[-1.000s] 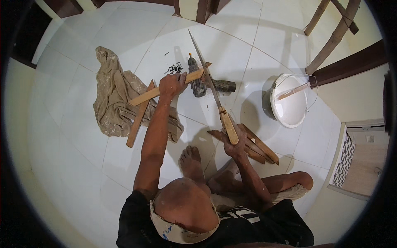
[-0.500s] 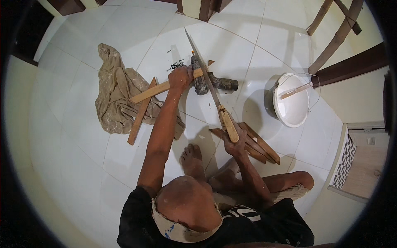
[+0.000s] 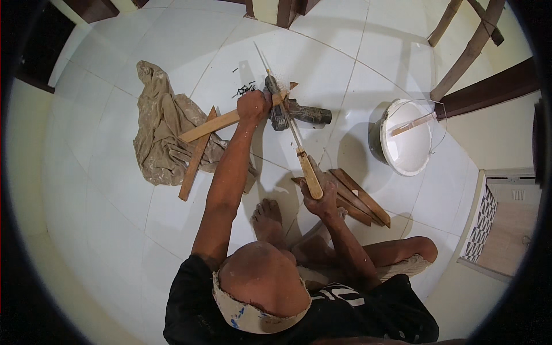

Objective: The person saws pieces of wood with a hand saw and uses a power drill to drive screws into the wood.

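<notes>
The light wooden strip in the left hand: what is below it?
A darker strip and tan cloth toward its left end, the drill near its right. What lies directly beneath the light strip and left hand is covered.

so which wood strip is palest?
The pale strip in the left hand; the brown strip crossing under it and the pieces by the right hand are darker.

brightly lit tiled floor (image 3: 109,178), soft shadows, fisheye-bent edges, black corners

Black shirt (image 3: 397,316), white print (image 3: 347,295); off-white headband (image 3: 253,322), blue-marked; beige shorts (image 3: 409,268)
</notes>
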{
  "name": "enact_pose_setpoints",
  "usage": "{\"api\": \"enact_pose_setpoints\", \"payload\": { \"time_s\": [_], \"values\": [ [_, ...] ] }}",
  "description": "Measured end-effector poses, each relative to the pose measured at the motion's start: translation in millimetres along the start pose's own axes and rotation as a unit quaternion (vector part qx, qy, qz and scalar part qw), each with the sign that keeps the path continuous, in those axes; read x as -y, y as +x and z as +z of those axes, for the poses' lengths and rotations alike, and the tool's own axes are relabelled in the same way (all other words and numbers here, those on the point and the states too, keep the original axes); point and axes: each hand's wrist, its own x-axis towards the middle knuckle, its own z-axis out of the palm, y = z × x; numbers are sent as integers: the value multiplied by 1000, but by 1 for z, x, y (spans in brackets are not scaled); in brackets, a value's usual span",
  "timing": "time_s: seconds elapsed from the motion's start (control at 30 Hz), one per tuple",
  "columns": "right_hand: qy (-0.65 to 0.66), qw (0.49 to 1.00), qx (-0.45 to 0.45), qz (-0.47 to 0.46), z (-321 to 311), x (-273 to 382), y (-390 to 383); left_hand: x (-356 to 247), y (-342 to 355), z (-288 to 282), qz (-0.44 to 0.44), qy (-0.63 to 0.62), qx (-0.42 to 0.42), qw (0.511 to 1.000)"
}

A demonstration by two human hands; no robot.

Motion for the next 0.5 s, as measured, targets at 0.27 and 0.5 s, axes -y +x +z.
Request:
{"api": "enact_pose_setpoints", "payload": {
  "time_s": [0.27,0.5],
  "values": [
    [-30,998,9,62,-13,2,3,-20,-6,-1,-15,15,-50,999],
    [-40,999,2,30,-9,3,1,-14,-1,0,-32,-26,-39,998]
  ]
}}
